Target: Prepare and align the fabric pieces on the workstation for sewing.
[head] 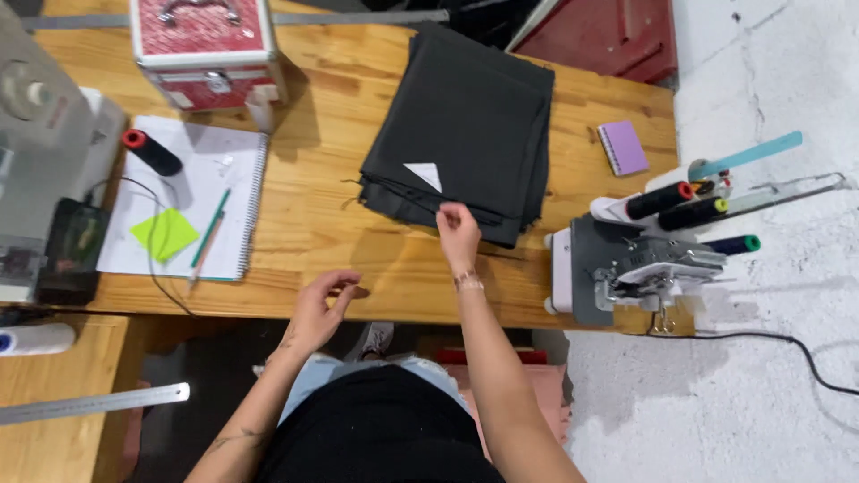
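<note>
at the far left a grey sewing machine (pixel 40 134) stands on the wooden table (pixel 313 224), with a dark phone-like device (pixel 73 246) lying in front of it. a white spool (pixel 36 340) and a metal ruler (pixel 89 402) rest on the lower bench. next comes a spiral notebook (pixel 192 201), open, carrying a black thread spool with a red end (pixel 150 152), a lime sticky note (pixel 165 233) and a green pencil (pixel 210 234). behind it sits a red case with metal edging (pixel 206 45).

the left hand (pixel 322 309) hovers at the table's front edge, fingers loosely curled and partly open, gripping nothing that can be made out. just right of it, the right hand (pixel 458 234) reaches up to the near edge of the folded black fabric (pixel 465 125), thumb and fingertips pinched together at that edge; whether they actually grip the cloth is hard to tell. the fabric lies stacked in the middle of the table, with a small white triangle (pixel 424 173) on top near the hand.

further right lies a purple notepad (pixel 623 147), then a white and grey overlock machine (pixel 626 264) with dark thread cones, beside the table on the white floor (pixel 761 358).
</note>
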